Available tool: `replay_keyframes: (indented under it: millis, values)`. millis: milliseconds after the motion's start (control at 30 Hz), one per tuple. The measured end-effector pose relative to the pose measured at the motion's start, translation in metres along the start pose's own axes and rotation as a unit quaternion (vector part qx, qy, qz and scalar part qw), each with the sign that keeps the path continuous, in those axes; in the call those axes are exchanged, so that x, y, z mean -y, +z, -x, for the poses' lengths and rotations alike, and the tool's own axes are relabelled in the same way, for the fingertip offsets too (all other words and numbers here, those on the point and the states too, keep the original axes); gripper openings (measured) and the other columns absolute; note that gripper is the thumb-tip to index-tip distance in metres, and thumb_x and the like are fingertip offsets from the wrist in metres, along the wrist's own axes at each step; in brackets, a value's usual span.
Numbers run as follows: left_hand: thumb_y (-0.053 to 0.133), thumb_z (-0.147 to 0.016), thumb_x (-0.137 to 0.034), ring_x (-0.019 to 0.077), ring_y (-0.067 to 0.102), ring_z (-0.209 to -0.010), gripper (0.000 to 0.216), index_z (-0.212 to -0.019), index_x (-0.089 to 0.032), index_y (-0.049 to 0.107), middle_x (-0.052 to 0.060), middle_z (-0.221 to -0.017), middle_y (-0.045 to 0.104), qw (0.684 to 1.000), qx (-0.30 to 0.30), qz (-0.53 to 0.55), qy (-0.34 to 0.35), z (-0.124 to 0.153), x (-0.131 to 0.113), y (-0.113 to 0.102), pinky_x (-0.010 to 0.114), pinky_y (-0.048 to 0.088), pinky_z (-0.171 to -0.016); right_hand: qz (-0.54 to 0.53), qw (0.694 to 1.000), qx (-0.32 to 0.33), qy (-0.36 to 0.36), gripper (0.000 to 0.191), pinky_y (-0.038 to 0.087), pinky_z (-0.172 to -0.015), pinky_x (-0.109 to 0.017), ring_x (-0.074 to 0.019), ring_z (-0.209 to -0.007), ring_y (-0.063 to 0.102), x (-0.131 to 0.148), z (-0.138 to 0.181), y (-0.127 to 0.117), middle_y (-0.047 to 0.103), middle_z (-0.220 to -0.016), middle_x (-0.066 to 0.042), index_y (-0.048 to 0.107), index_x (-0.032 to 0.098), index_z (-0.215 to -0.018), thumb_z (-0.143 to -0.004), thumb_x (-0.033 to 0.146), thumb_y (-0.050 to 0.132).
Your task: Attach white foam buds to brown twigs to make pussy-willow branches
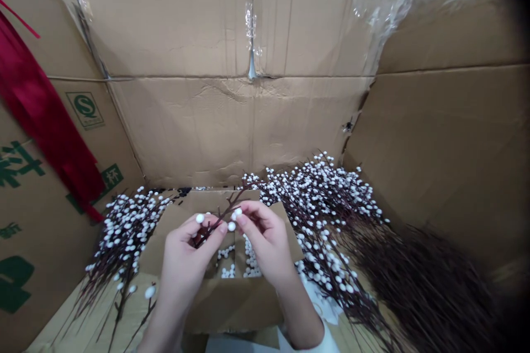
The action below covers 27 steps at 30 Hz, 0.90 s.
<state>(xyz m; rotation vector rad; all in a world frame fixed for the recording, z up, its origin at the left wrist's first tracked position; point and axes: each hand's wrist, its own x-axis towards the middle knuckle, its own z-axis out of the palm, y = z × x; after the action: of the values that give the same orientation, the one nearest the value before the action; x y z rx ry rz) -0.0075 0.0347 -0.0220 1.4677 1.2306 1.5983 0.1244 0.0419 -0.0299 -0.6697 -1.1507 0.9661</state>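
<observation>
- My left hand [186, 258] is narrow, with thumb and fingertips pinching the lower end of a thin twig [220, 212].
- My right hand [265, 240] is narrow too, its fingertips pinching the same twig right by a white bead [232, 226].
- The twig sits between my hands, above the box, tilting up and away from me.
- It looks light and fairly stiff, but thin enough to snap if bent hard. The beads may pull off, so the bare stem between them seems the safest hold.
- The stem is dark reddish-brown and knobbly; the beads are round, matte and foam-like.
- Beaded sprays [318, 204] lie heaped on my right and on my left [124, 226], with dark bare twigs [418, 287] further right.
- Around them stand the taped, creased flaps of a cardboard box [182, 38], with a red ribbon [41, 105] hanging down the left side.
</observation>
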Motion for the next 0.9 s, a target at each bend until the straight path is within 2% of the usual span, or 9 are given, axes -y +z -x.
replay_keyframes:
  millis: [200,400,733,800,900]
  values:
    - [0.073,-0.068,-0.027,0.0134,0.060,-0.060,0.009,-0.062,-0.020,0.072,-0.001,-0.064,0.067,1.000,0.003,-0.021,0.017,0.0003,-0.0017,-0.0007,0.021,0.048,-0.056,-0.028,0.999,0.020,0.008,0.004,0.050,-0.057,-0.020,-0.0101,-0.061,0.059,0.0001,-0.0013,0.0003,0.066,-0.073,0.002,0.069,0.022,-0.082,-0.078,0.023,0.069]
    - [0.072,-0.068,-0.026,0.0134,0.060,-0.058,0.009,-0.061,-0.020,0.071,-0.001,-0.063,0.066,0.998,-0.008,-0.049,0.042,0.0021,-0.0074,0.0008,0.020,0.047,-0.053,0.093,0.994,0.025,-0.049,0.004,0.051,-0.061,-0.022,-0.0128,-0.067,0.063,-0.0005,-0.0001,-0.0034,0.069,-0.077,-0.001,0.069,0.021,-0.083,-0.083,0.023,0.066]
    - [0.070,-0.069,-0.026,0.0146,0.061,-0.059,0.009,-0.063,-0.021,0.072,0.000,-0.065,0.068,0.993,-0.035,-0.088,0.073,0.0048,-0.0086,0.0028,0.021,0.048,-0.052,0.256,0.951,0.018,-0.171,0.011,0.053,-0.068,-0.025,-0.0161,-0.075,0.068,0.0013,0.0033,-0.0030,0.072,-0.081,-0.005,0.068,0.019,-0.084,-0.089,0.018,0.058]
    - [0.070,-0.070,-0.026,0.0149,0.061,-0.059,0.009,-0.064,-0.021,0.072,0.000,-0.065,0.068,0.992,-0.036,-0.094,0.079,0.0036,-0.0080,0.0033,0.022,0.049,-0.053,0.262,0.949,0.016,-0.175,0.012,0.053,-0.068,-0.025,-0.0168,-0.075,0.068,0.0011,0.0029,-0.0029,0.072,-0.081,-0.005,0.068,0.019,-0.083,-0.089,0.018,0.057]
    - [0.070,-0.070,-0.025,0.0157,0.062,-0.061,0.008,-0.064,-0.021,0.073,0.000,-0.066,0.069,0.991,-0.037,-0.100,0.083,0.0018,-0.0068,0.0037,0.023,0.050,-0.055,0.246,0.959,0.015,-0.143,0.011,0.053,-0.064,-0.026,-0.0165,-0.071,0.067,-0.0002,0.0023,-0.0028,0.072,-0.080,-0.004,0.068,0.021,-0.084,-0.089,0.021,0.059]
